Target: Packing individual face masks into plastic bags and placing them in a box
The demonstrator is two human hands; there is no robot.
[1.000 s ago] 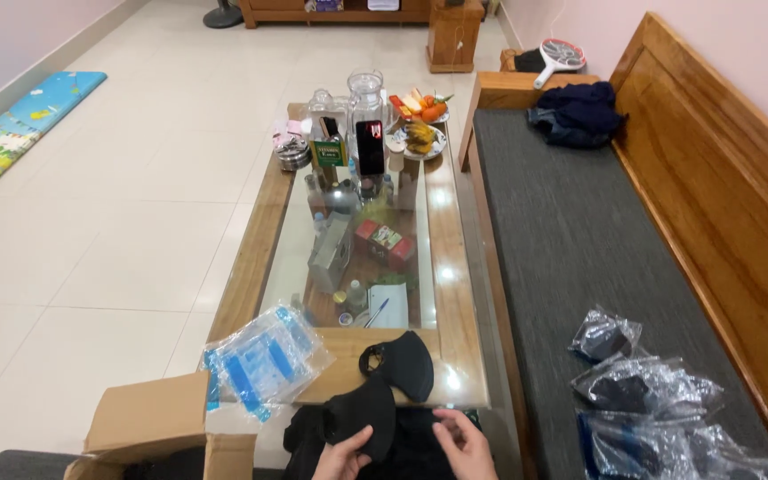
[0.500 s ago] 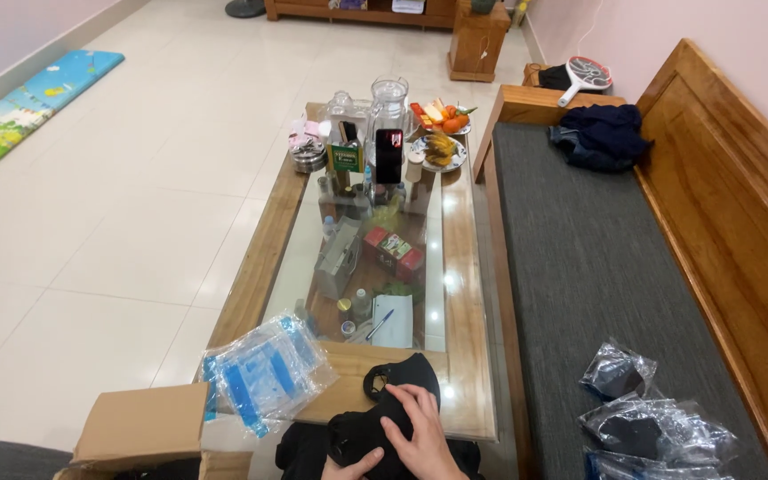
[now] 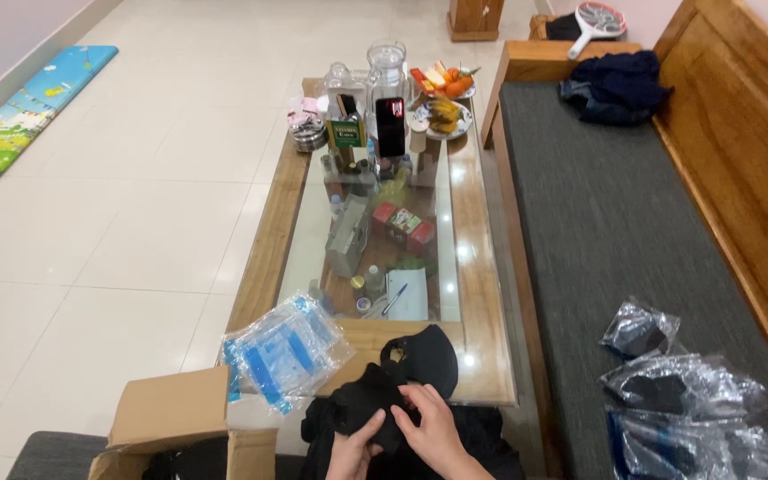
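Both hands, left hand (image 3: 354, 452) and right hand (image 3: 433, 428), pinch a black fabric piece (image 3: 375, 411), seemingly a mask, at the surface's (image 3: 482, 356) near edge; a black mask (image 3: 424, 357) lies just beyond; clear blue-printed packets (image 3: 282, 354) sit leftward; farther off, a glass jug (image 3: 388, 76).

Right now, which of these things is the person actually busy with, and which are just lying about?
In use:
left hand and right hand on a black fabric piece
black face mask
clear bags with blue strips
cardboard box
bagged black items

Lying about:
glass pitcher
fruit plate
dark clothes
play mat
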